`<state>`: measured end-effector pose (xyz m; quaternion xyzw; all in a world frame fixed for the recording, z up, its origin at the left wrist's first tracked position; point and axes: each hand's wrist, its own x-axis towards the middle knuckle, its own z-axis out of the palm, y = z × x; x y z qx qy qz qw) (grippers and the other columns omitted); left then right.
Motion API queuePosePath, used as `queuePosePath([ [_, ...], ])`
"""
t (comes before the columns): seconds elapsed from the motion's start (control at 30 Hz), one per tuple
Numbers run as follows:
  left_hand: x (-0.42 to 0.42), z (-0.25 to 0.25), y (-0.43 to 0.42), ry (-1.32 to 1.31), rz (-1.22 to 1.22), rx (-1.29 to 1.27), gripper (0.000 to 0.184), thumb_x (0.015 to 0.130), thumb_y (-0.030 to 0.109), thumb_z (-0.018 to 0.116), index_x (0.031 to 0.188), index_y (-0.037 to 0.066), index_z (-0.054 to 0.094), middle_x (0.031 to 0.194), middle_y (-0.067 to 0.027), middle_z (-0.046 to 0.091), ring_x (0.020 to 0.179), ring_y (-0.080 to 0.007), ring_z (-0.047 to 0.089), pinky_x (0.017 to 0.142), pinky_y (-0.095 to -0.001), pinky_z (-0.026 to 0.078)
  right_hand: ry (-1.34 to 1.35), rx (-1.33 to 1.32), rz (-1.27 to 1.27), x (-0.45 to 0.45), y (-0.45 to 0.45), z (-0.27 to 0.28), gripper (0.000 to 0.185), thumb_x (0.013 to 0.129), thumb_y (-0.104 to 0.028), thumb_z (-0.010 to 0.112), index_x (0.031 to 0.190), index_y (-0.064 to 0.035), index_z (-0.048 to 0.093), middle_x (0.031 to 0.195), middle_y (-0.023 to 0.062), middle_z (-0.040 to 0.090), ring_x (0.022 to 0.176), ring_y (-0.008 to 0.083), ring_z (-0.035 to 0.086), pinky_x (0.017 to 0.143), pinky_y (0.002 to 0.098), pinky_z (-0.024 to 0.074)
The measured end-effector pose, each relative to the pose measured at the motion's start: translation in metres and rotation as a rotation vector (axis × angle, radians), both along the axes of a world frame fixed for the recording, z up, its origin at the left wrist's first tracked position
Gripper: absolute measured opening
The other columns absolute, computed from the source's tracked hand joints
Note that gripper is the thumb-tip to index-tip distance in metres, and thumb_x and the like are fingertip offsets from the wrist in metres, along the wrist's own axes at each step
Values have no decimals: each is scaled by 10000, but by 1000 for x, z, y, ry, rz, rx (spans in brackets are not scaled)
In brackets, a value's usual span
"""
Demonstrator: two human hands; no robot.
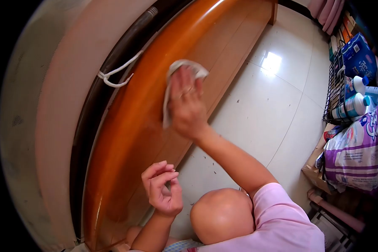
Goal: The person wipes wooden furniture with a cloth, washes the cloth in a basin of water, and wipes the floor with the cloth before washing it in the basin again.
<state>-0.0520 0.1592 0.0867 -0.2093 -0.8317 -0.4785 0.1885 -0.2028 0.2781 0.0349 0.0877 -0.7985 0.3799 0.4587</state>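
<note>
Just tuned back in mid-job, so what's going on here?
A person's right hand lies spread over a whitish cloth, holding it against glossy brown woodwork. Their left hand is raised nearer the body, fingers loosely curled, with nothing visible in it. Beyond the pale tiled floor, a purple-and-white bag sits at the right.

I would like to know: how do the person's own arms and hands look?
The right hand and left hand wear no gloves. The right sleeve is short and pale pink; both forearms look bare. A thin band, perhaps a ring, shows on a right-hand finger.
</note>
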Motion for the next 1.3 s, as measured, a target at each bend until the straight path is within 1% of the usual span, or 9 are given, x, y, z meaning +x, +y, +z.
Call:
queuePosePath([
  [0.1,0,-1,4,-10,-3,-28,238,753,-97,456,944,20,535,1186,-150,408,953,-213,495,804,-319,459,-140,-93,-207,-25,29,-9,587,821,-91,470,1340,114,288,1411,306,253,1326,404,261,1101,483,165],
  [0.2,1,-4,6,-22,-41,-29,240,752,-103,454,941,18,537,1180,-151,412,946,-214,500,790,-317,464,-123,-297,-109,-23,14,-36,555,846,-26,408,1361,104,248,1429,275,248,1351,398,200,1107,477,119],
  [0.23,1,-5,7,-20,-52,-33,240,751,-105,453,939,17,539,1178,-152,413,941,-214,503,785,-314,465,-115,-230,-112,-14,3,-39,573,820,-63,440,1330,138,273,1398,338,239,1318,447,243,1085,514,199],
  [0.5,7,-12,6,-65,-77,-62,225,752,-100,468,935,0,552,1166,-166,436,953,-224,514,826,-322,459,116,-110,105,3,-18,-20,545,806,11,400,1326,132,292,1401,346,219,1297,515,219,1068,513,235],
  [0.67,-19,-12,20,-167,-68,-289,441,791,-2,517,1230,-31,490,1367,-200,375,1232,-306,420,1035,-380,311,32,-334,30,-24,14,-25,546,828,37,393,1348,124,253,1407,348,198,1318,492,188,1091,478,191],
  [0.77,-39,-21,31,-147,-39,-268,501,809,25,526,1299,-23,432,1417,-194,323,1294,-320,343,1065,-387,259,8,-337,40,-15,-1,-36,581,842,-5,411,1356,145,185,1420,353,136,1314,527,131,1095,495,176],
  [0.97,-28,-48,22,-44,58,-394,519,796,22,533,1305,-6,437,1441,-188,287,1322,-335,280,1075,-402,234,76,-27,202,22,-37,-52,595,869,-243,484,1354,49,297,1432,311,171,1323,495,174,1070,537,233],
  [1.07,-31,-50,27,-60,31,-449,531,775,5,545,1297,-1,450,1448,-190,275,1326,-339,275,1076,-408,231,91,-47,189,0,-10,-45,621,867,-307,497,1359,21,307,1438,292,183,1322,487,188,1072,531,235],
  [1.3,-44,-49,39,-149,3,-292,500,791,-12,526,1286,-22,452,1423,-207,315,1295,-340,349,1044,-388,304,-90,-355,214,-30,27,-61,732,862,-246,514,1411,57,138,1456,319,43,1349,490,25,1100,535,70],
])
